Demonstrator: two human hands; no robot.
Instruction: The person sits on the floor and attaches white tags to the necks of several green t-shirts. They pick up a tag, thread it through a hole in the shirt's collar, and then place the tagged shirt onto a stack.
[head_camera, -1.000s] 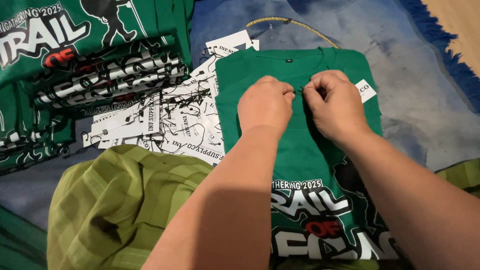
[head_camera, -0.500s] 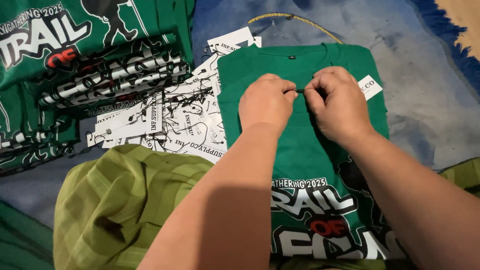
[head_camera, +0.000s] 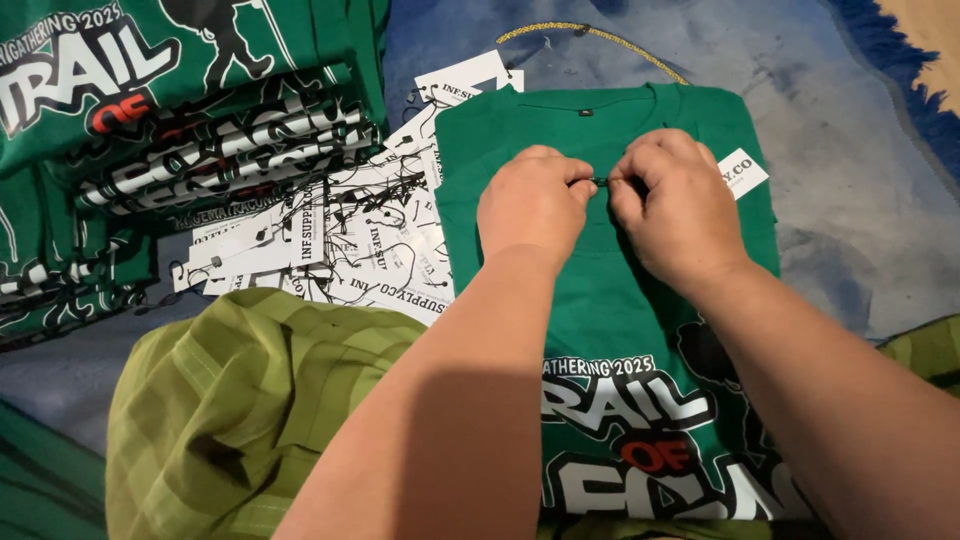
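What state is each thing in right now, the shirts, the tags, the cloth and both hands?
Green t-shirt: flat, print up, under both hands.
Left hand: pinched on a small dark fastener.
Right hand: pinched on the same fastener.
White tag: beside right hand, partly hidden.
Loose tags: heaped.
Folded shirts: stacked.
Olive cloth: crumpled.

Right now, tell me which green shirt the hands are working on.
The flat green shirt under both hands, left hand and right hand, apart from the stacked shirts at upper left.

Two hands, left hand (head_camera: 535, 205) and right hand (head_camera: 672, 205), on one flat green shirt (head_camera: 610, 300); one shirt stack (head_camera: 170, 120), one tag pile (head_camera: 330, 240), one olive cloth (head_camera: 250, 410).
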